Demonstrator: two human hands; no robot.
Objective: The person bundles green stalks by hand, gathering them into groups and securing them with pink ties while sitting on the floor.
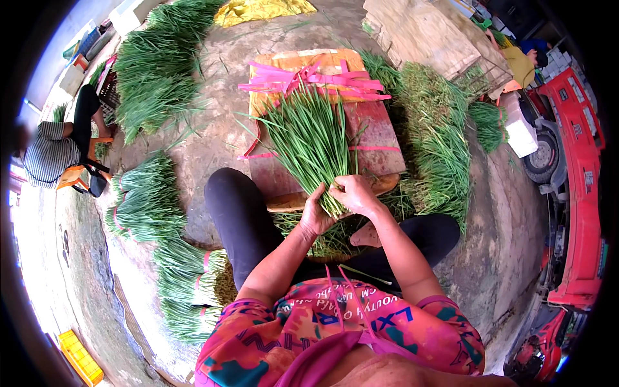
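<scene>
A bunch of long green chives (311, 132) lies fanned over a low, reddish board (380, 129) in front of me, its tips pointing away. My left hand (316, 214) is closed around the lower end of the stalks from the left side. From the right, my right hand (356, 195) grips the same end with its fingers bent in. Pink plastic strips (277, 79) are heaped at the board's far end, on an orange-brown cover (293, 59). Another pink strip (380, 148) stretches across the board, passing beneath the chives.
Tied chive bundles (151, 200) are stacked at my left, and a larger heap (158, 71) lies beyond. Loose chives and trimmings (435, 129) cover the floor at right, near a wooden panel (432, 32). A red vehicle (580, 193) stands far right. A seated person (58, 148) is at left.
</scene>
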